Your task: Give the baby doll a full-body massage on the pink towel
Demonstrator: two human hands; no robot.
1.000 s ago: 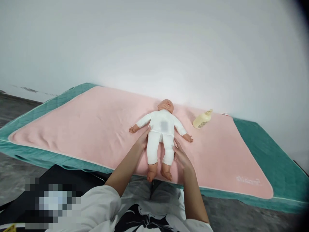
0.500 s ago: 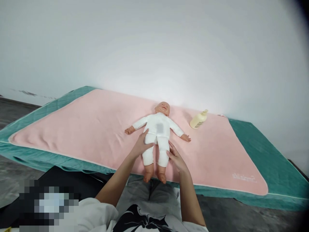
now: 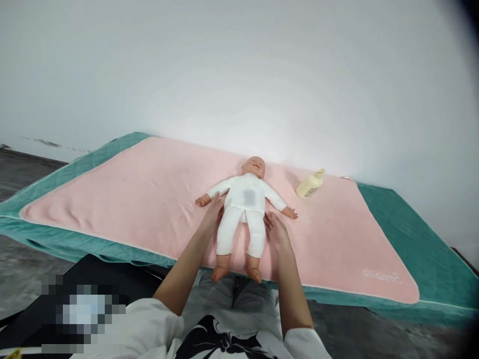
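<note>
A baby doll (image 3: 245, 194) in white cloth lies on its back on a pink mat (image 3: 149, 189), head toward the wall and feet at the near edge. Its arms are spread and its legs lie slightly apart. Beside the doll's hip on the left is my left hand (image 3: 214, 213), fingers stretched along its side and partly hidden by the body. My right hand (image 3: 276, 229) rests at the opposite hip and thigh with its fingers extended. Both hands are close against the doll; whether they press on it I cannot tell.
A pale yellow pump bottle (image 3: 310, 185) lies tilted on the mat, right of the doll. Under the mat is a green padded cover (image 3: 407, 219), and a white wall (image 3: 239, 75) rises behind. A black surface (image 3: 112, 284) with a blurred-out patch stands at the lower left.
My left hand has moved off the doll's upper thigh to its outer side. The right hand has slid slightly up and outward. The doll's legs are spread a little wider.
</note>
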